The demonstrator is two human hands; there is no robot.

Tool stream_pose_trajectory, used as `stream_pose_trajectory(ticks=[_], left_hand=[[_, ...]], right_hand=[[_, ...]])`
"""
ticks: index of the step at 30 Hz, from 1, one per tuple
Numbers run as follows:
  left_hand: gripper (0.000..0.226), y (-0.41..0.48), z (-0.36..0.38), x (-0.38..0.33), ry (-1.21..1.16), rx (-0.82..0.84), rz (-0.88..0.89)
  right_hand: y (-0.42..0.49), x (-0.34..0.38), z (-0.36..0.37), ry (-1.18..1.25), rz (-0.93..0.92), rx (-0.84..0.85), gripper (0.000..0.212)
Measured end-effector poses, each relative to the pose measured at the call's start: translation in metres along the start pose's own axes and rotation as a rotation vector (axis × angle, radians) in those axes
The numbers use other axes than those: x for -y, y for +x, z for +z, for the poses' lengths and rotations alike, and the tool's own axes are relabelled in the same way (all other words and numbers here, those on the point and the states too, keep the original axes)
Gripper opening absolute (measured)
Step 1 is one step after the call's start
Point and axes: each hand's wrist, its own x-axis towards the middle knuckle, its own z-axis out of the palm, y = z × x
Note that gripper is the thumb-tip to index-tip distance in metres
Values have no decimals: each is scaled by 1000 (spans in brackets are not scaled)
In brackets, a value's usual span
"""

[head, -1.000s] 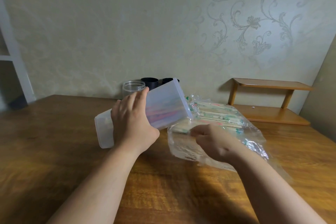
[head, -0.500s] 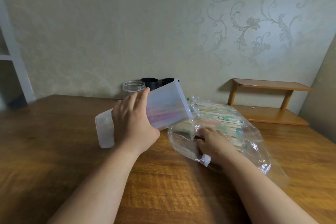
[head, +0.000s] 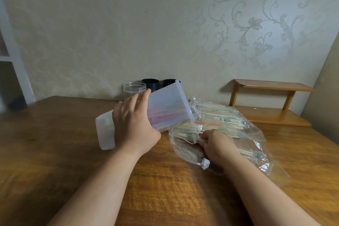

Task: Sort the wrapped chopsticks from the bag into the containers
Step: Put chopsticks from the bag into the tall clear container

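head view: left hand [head: 134,124] around tilted container [head: 146,113]

Wooden table [head: 55,152], low wooden shelf [head: 271,86]

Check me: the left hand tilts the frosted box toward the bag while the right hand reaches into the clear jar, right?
No: the head view shows the right hand reaching into the plastic bag of wrapped chopsticks, not the clear jar. The left hand does tilt the frosted box toward it.
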Motion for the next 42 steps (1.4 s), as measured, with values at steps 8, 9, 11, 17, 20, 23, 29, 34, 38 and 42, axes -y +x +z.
stream_pose_trajectory(ticks=[8,9,11,17,20,23,29,34,38,42], left_hand=[[107,0,0,0,-6,-2,-3],[107,0,0,0,-7,1,-3],[107,0,-1,0,-10,3,-6],[106,1,0,0,-12,0,-1],[107,1,-1,0,-13,2,-9],[106,0,-1,0,-11,3,-14],[106,0,-1,-1,-6,13,-8],[107,0,-1,1,-3,13,-6],[106,1,0,1,-10,2,-12],[106,1,0,1,-12,-16,-12]], right_hand=[[-3,3,-7,60,49,57,39],[-4,2,-8,60,43,64,35],[-6,3,-9,65,32,78,28],[-11,8,-10,72,-48,95,7],[-12,11,-13,-1,-36,132,22],[-10,11,-14,-22,-7,149,10],[-19,17,-26,-68,-53,190,5],[-29,22,-36,-40,-98,138,12],[-31,22,-44,14,-126,89,13],[-36,25,-53,-84,-146,28,40]])
